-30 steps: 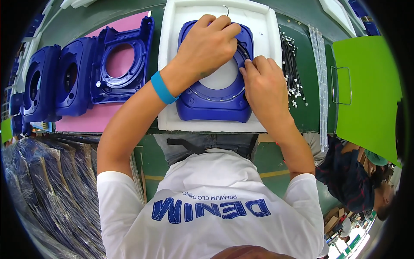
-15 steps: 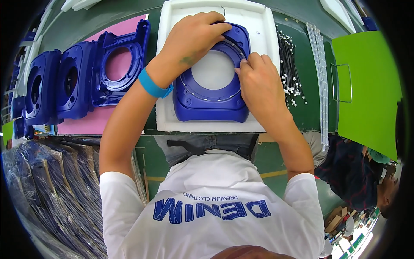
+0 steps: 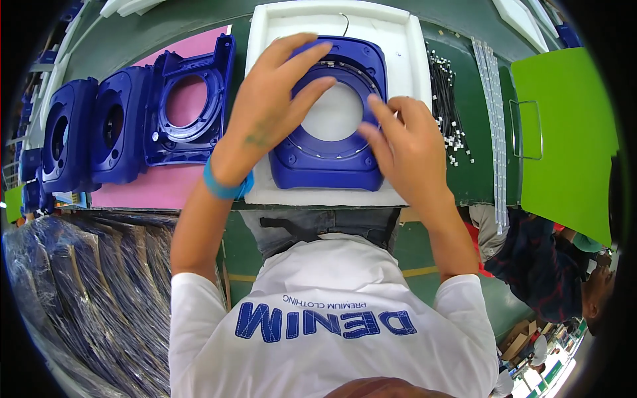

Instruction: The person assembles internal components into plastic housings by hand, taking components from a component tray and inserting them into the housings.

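Observation:
A blue plastic housing [image 3: 325, 174] with a large round opening lies in a white foam tray [image 3: 403, 60]. Around the opening runs a thin strip with small light segments [image 3: 340, 156], likely an LED strip. Over the housing's left side is my left hand [image 3: 275, 89], fingers spread, holding nothing. My right hand [image 3: 415, 142] hovers at the right side of the ring, its fingers apart and slightly bent, with nothing visible in them. Whether its fingertips touch the housing is unclear. A short dark wire [image 3: 346, 24] sticks up behind the housing.
Several more blue housings [image 3: 119, 126] stand at the left, partly on a pink sheet [image 3: 133, 194]. To the right lie a bundle of black cables with white connectors [image 3: 451, 109], pale strips [image 3: 490, 126] and a green panel [image 3: 564, 132]. Plastic-wrapped goods [image 3: 86, 285] are at lower left.
Both hands have come off the ring and opened. My left hand moved left and slightly down; my right hand drew back slightly right and down. The housing stays nearly in place.

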`<state>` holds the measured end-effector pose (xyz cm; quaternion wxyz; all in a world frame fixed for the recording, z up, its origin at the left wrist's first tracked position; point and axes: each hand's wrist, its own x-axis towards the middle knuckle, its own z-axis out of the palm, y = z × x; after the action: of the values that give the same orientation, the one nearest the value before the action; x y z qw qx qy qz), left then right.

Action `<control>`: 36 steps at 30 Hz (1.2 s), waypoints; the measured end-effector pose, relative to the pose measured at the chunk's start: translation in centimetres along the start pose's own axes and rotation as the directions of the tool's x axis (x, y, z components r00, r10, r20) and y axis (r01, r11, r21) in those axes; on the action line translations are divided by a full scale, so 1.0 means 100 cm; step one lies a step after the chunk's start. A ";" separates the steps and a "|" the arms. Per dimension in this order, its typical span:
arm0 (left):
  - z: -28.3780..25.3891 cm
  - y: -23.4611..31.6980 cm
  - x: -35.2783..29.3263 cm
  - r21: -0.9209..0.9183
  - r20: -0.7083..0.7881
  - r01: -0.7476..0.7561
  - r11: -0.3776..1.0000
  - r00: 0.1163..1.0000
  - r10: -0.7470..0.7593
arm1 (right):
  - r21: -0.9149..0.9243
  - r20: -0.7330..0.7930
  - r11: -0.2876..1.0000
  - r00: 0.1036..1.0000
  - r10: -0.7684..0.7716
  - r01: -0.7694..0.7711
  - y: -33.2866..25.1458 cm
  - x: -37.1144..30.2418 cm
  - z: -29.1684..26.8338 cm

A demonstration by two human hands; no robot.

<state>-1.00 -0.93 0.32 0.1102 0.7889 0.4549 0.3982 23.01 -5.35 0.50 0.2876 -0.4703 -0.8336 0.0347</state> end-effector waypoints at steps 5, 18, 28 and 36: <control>-0.045 0.003 -0.047 0.040 -0.092 0.049 0.998 0.995 -0.045 | 0.209 0.189 0.950 0.944 -0.270 0.230 -0.023 -0.021 -0.010; -0.071 -0.021 -0.115 0.473 -0.043 0.290 0.832 0.951 -0.307 | -0.312 0.042 0.939 0.989 -0.141 0.147 0.077 0.182 0.009; -0.073 -0.030 -0.118 0.526 -0.046 0.291 0.800 0.948 -0.314 | 0.079 -0.208 0.962 0.948 -0.241 0.262 0.173 0.257 0.117; -0.095 0.036 -0.088 -0.837 -0.244 0.103 0.537 0.808 -0.536 | 0.722 0.308 0.652 0.951 -0.006 -0.230 0.027 0.098 0.029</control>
<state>-8.02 -11.86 3.88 0.4059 0.4316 0.3835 0.7085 19.74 4.63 1.63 0.3306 -0.3505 -0.7459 0.4599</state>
